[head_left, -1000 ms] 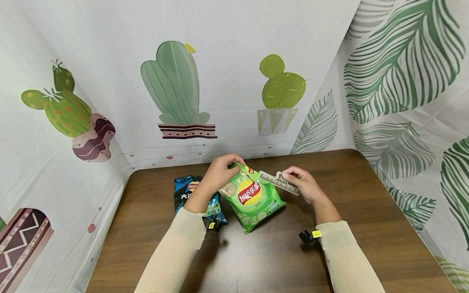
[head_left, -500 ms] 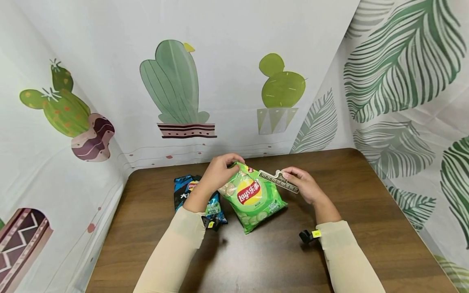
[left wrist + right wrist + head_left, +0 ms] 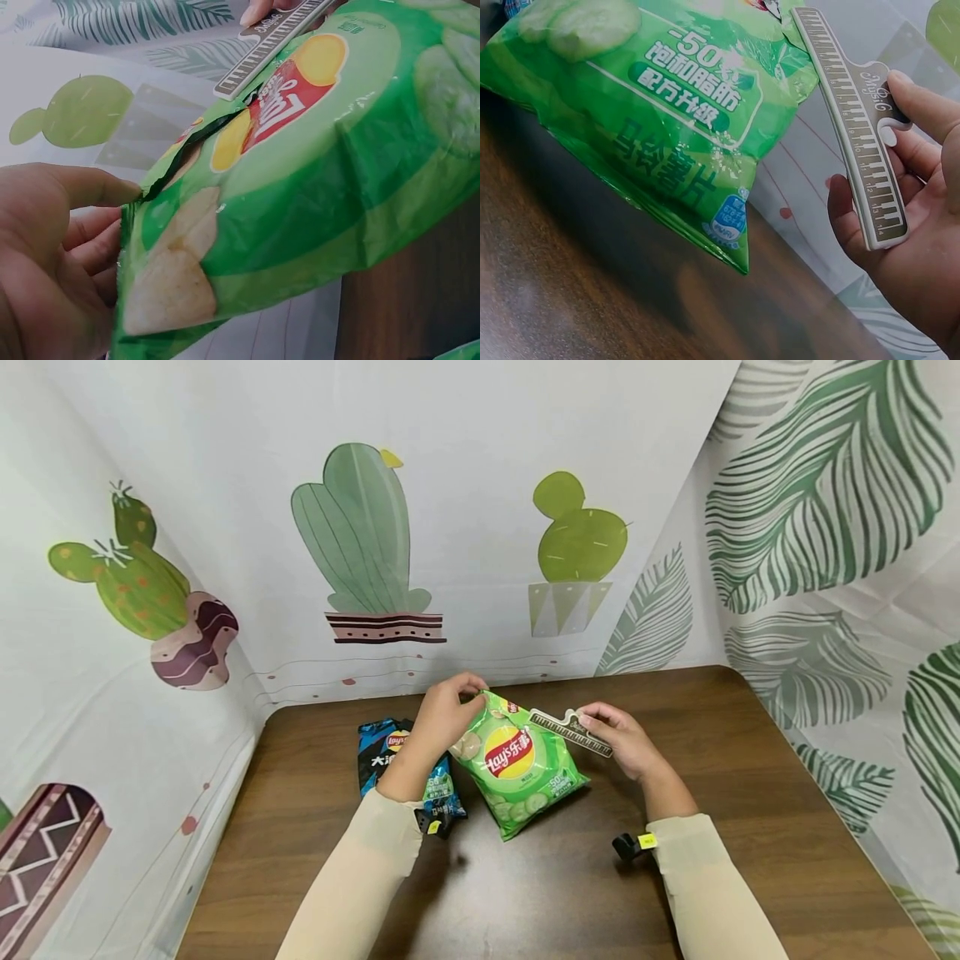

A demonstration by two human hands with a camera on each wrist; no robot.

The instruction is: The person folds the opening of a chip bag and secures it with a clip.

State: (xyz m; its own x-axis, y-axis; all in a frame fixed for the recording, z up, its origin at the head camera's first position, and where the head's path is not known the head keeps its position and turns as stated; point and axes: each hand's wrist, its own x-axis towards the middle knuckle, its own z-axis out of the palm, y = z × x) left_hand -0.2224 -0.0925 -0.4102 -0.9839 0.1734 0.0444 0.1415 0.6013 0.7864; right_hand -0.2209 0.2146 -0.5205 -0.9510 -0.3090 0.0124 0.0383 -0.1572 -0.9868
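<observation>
In the head view a green Lay's potato chip bag (image 3: pixel 525 785) stands tilted on the table. My left hand (image 3: pixel 448 708) pinches its upper left corner between thumb and fingers, as the left wrist view also shows. The top edge looks folded over, with a dark crease along it. My right hand (image 3: pixel 624 737) holds a long clip (image 3: pixel 573 733) printed with piano keys by its grip. One end of the clip meets the bag's top right edge; in the right wrist view the rest of the clip (image 3: pixel 862 150) sticks out past the bag. Whether the clip bites the fold I cannot tell.
A blue and black Lay's bag (image 3: pixel 390 745) lies on the brown wooden table (image 3: pixel 525 893), partly under my left forearm. Behind the table hangs a white cloth (image 3: pixel 480 527) with printed cacti; a leaf-print cloth (image 3: pixel 817 527) is at the right.
My left fingers have shifted slightly left and up at the bag's corner, and the thumb covers less of its front. The right hand and clip have hardly moved.
</observation>
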